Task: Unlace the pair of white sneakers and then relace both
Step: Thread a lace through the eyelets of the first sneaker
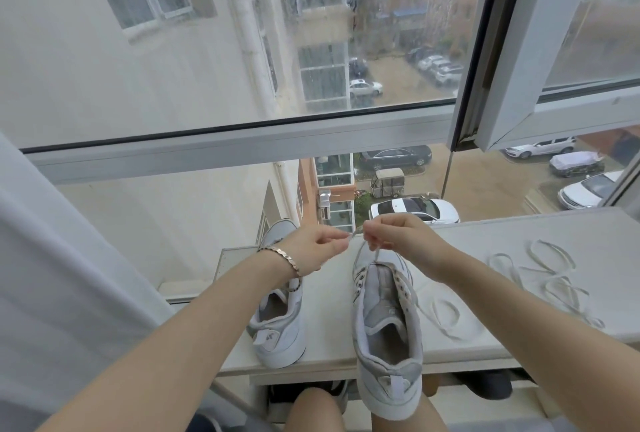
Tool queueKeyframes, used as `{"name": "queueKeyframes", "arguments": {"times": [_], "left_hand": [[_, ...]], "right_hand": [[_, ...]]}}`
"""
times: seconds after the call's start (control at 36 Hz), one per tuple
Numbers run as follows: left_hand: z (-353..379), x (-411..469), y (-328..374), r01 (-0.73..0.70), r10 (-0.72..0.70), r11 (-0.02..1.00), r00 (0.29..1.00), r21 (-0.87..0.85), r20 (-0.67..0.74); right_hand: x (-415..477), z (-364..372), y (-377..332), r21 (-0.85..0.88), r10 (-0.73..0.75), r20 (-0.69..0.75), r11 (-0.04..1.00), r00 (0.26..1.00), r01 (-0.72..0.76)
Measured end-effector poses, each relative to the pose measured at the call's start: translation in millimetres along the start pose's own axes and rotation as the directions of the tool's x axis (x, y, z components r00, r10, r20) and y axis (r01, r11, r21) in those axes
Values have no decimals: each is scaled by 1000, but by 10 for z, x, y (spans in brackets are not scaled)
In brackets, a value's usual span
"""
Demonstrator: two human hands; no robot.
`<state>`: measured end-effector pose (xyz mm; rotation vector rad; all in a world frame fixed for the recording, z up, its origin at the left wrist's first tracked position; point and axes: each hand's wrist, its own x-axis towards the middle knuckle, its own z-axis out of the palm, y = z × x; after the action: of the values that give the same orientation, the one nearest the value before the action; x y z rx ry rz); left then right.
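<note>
Left hand (313,246): thumb and forefinger pinch the flat white shoelace (356,234); a gold chain bracelet (280,258) circles the wrist.
Right hand (398,241): pinches the same shoelace just beside the left fingers.
Shoelace path: drops into the front eyelets of the white-and-grey low-top sneaker (384,327).
That sneaker: on the pale window sill (485,241), heel overhanging the near edge.
Second white sneaker (280,321): on the sill, under the left wrist.
Loose white lace (547,279): coiled at the sill's right.

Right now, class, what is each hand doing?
Left hand: pinches the lace end.
Right hand: pinches the same lace, above the nearer sneaker.
</note>
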<state>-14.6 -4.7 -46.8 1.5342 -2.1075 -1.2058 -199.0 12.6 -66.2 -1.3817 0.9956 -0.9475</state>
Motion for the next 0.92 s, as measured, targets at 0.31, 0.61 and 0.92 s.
{"name": "queueKeyframes", "arguments": {"times": [0.31, 0.61, 0.92], "left_hand": [[7, 48, 172, -62, 133, 751, 989, -657, 58], [-86, -115, 402, -142, 245, 742, 967, -656, 68], [-290, -298, -116, -52, 136, 768, 987, -639, 84]], "right_hand": [[-7, -123, -319, -38, -128, -62, 991, 990, 126], [-2, -109, -372, 137, -109, -91, 983, 990, 120], [137, -359, -46, 132, 138, -536, 988, 833, -79]]}}
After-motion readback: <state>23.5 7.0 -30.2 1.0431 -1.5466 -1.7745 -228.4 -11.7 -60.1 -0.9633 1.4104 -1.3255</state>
